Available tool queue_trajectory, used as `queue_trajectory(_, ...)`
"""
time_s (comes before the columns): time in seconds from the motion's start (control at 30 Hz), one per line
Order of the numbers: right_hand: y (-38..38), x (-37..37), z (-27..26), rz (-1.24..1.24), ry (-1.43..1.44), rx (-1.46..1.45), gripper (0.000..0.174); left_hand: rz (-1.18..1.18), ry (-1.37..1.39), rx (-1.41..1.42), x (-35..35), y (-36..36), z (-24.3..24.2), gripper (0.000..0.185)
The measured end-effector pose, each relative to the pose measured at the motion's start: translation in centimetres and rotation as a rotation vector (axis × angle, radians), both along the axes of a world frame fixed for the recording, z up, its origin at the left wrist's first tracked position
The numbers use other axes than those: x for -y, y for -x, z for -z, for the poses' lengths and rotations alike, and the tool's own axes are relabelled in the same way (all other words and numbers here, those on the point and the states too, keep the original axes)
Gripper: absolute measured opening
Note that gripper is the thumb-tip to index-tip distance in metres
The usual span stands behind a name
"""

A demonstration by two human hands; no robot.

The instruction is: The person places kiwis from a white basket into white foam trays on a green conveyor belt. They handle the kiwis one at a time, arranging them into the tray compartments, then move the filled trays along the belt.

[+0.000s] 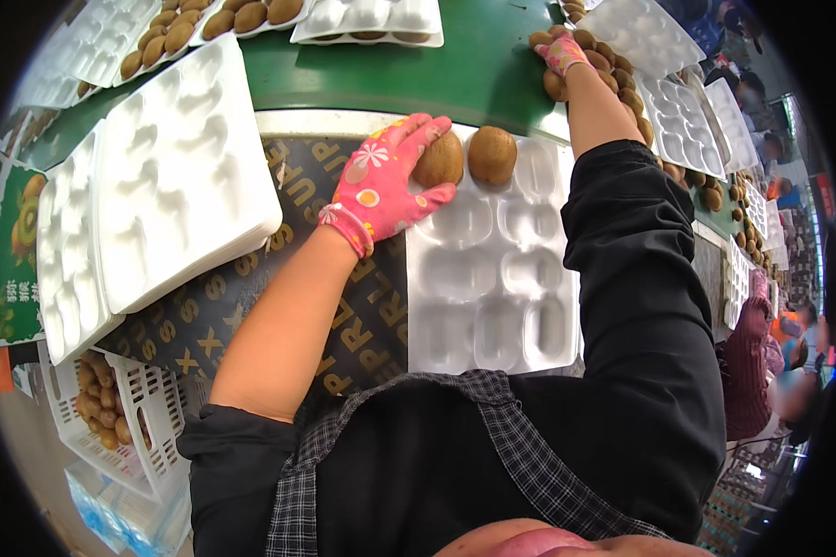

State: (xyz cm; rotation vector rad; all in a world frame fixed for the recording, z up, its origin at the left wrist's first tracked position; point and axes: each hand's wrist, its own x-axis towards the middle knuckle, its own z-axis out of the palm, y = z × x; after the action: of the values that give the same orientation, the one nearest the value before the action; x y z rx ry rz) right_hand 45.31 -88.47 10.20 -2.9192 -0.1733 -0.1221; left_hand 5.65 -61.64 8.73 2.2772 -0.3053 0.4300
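Observation:
A white plastic tray (460, 271) with moulded hollows lies before me. Its far row holds two brown kiwifruit, and the hollows nearer me hold none. My left hand (390, 181), in a pink flowered glove, has its fingers and thumb around the left kiwifruit (440, 161). Just right of it sits the second kiwifruit (492, 154), untouched. My right hand (563, 54), gloved alike, reaches far out onto a heap of kiwifruit (623, 80) on the green conveyor belt (362, 76). Its fingers are among the fruit there, and their grip is partly hidden.
A stack of white trays (181, 181) leans at the left. Filled trays (174, 35) stand along the belt's far side. Below left is a white crate (146, 411) with kiwifruit. More trays (683, 125) lie at the right, where other people (745, 369) are.

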Motion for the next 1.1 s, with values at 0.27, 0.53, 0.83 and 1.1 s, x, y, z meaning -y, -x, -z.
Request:
queue_trajectory(0.27, 2.6, -0.1, -3.2, -0.349, -0.402, -0.023, 0.067, 0.060, -0.009, 0.005, 0.5, -0.4, -0.1, 0.075)
queue_trajectory(0.53, 22.9, 3.4, -12.2, -0.742, -0.210, -0.636, 0.047, 0.017, -0.005, -0.053, 0.4, 0.0, -0.3, 0.075)
queue_trajectory(0.83, 16.8, -3.6, -3.8, -0.630, 0.059, 0.009, 0.062, 0.064, 0.014, -0.027, 0.7, -0.1, -0.9, 0.073)
queue_trajectory(1.1, 28.4, -4.7, -8.4, -0.894, -0.676, -0.184, 0.058, 0.139, 0.395, -0.040, 0.2, -0.2, -0.7, 0.035)
